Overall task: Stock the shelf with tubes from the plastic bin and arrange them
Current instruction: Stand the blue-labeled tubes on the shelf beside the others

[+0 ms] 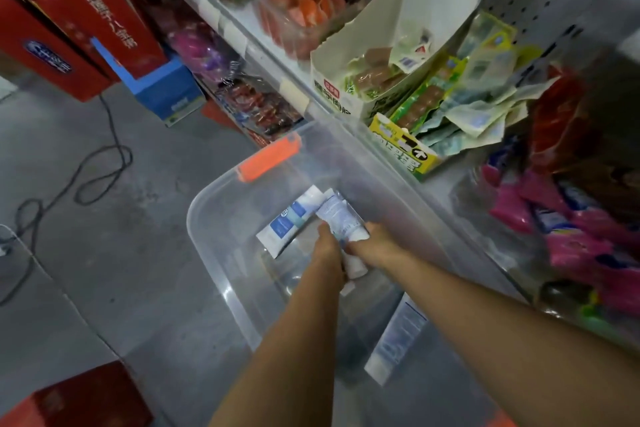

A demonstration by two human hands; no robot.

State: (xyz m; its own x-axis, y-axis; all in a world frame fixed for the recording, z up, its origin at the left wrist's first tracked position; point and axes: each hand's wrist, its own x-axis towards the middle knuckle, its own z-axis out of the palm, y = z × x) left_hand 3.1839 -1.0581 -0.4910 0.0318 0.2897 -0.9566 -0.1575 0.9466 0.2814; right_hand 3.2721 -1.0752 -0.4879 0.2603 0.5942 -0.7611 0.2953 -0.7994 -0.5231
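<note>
Both gripping tubes (pixel 346 230): left hand (pixel 327 248), right hand (pixel 375 243) | tube count unclear | labels (pixel 334 210) blurred

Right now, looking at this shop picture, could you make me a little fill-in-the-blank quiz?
Both the left hand and the right hand reach into a clear plastic ___.
The latch on its far rim is ___.
The hands grip white ___.
The cable on the floor is ___.
Missing: bin, orange, tubes, black.
</note>
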